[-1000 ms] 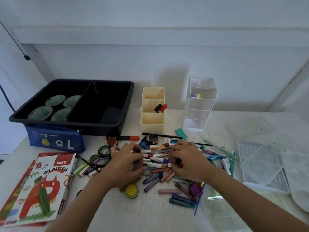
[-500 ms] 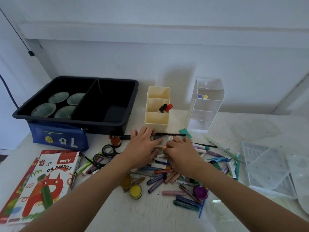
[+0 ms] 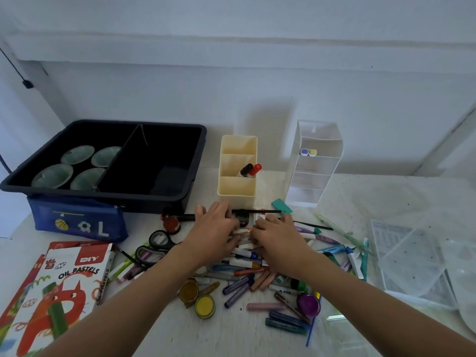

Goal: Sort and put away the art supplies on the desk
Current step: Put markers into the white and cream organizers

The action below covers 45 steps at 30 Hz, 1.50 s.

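Note:
A heap of markers and oil pastels (image 3: 244, 265) lies mid-desk. My left hand (image 3: 213, 231) rests on its far side, fingers stretched forward toward a thin black brush (image 3: 268, 211). Facing it, my right hand (image 3: 279, 237) curls its fingers over several white-barrelled markers (image 3: 242, 231) held between the two hands. Behind them stands a cream three-slot holder (image 3: 237, 188) with a black and a red marker (image 3: 251, 170) in its middle slot. A clear tiered organiser (image 3: 315, 166) to its right holds two small caps.
A black divided bin (image 3: 77, 193) with green bowls sits back left, a blue pouch (image 3: 77, 224) in front of it. An oil pastels box (image 3: 64, 287) lies front left, scissors (image 3: 157, 243) beside it. Paint pots (image 3: 204, 306) sit near the front. Clear plastic trays (image 3: 407, 256) are stacked right.
Both hands have slid away from me across the heap toward the cream holder, closing together over the white markers. My view has shifted forward slightly.

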Motion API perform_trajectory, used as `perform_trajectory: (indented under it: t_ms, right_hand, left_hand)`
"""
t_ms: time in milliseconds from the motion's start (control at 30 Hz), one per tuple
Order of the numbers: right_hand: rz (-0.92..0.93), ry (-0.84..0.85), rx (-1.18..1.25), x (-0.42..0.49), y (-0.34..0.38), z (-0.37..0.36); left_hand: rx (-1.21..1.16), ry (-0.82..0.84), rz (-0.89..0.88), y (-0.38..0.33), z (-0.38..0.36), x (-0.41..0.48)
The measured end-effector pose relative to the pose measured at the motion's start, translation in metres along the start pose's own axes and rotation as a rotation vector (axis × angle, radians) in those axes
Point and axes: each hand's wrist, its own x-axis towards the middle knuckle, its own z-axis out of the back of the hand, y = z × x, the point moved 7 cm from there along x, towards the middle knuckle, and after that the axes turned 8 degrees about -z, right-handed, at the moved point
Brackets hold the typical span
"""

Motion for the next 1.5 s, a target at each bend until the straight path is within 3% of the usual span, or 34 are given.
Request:
perform_trajectory:
  t_ms: [233,433,667,900,1133,1500]
  right_hand:
    - [-0.046,-0.043,0.017,0.001,0.001,0.003]
    - [-0.028,-0.015,-0.039,0.001,0.004,-0.001]
    - [0.009,-0.103,-0.031,-0.006,-0.002,0.006]
    - [-0.156,-0.158,0.580,-0.026,-0.038,0.024]
    - [-0.278,-0.352,1.055,-0.046,-0.073,0.059]
    - [-0.378,-0.649,1.267,-0.071,-0.127,0.112]
  left_hand:
    - [0.002,0.074,0.065,0.002,-0.009,0.005]
    - [-0.074,0.034,0.105,0.003,-0.002,0.005]
    - [-0.126,-0.027,0.105,0.002,0.018,-0.004]
    - [-0.367,-0.231,0.015,-0.014,0.058,-0.010]
    - [-0.635,-0.436,0.023,-0.037,0.094,0.014]
    - [-1.079,-0.568,0.037,-0.071,0.125,0.065]
